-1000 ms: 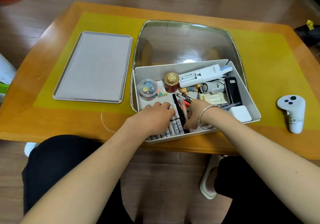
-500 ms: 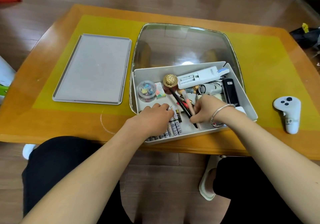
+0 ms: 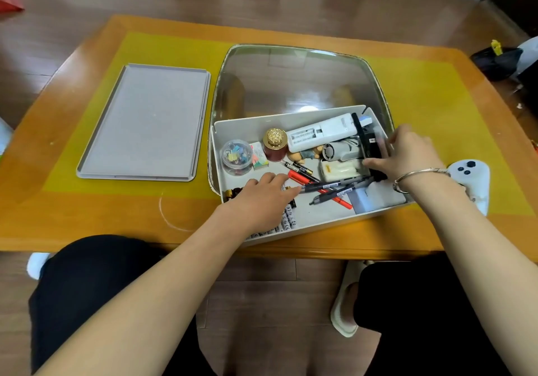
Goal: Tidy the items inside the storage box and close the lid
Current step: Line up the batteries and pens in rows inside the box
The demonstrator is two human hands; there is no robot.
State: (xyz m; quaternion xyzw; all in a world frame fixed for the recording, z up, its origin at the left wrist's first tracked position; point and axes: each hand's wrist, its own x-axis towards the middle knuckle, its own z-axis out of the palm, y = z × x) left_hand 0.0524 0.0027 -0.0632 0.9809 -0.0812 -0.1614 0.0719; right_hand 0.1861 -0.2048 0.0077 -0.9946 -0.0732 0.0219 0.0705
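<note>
The white storage box (image 3: 247,126) sits open on the table, over a glass inset. Its grey lid (image 3: 145,122) lies flat to the left. My left hand (image 3: 262,201) rests palm down on a row of batteries (image 3: 288,218) in the near left corner, fingertips touching the pens (image 3: 329,188) lying across the box floor. My right hand (image 3: 407,154) is at the box's right wall and grips a black device (image 3: 368,142), which stands tilted on its edge. A white remote (image 3: 320,132), a gold-capped red bottle (image 3: 275,145) and a jar of clips (image 3: 235,156) fill the back.
A white game controller (image 3: 471,177) lies on the yellow mat just right of the box, partly behind my right wrist. A white block (image 3: 375,198) sits in the box's near right corner. The table's front edge is close to the box.
My right hand let go of the pens and moved right to the black device, raising it on edge. The pens now lie across the box floor. My left hand stayed on the batteries.
</note>
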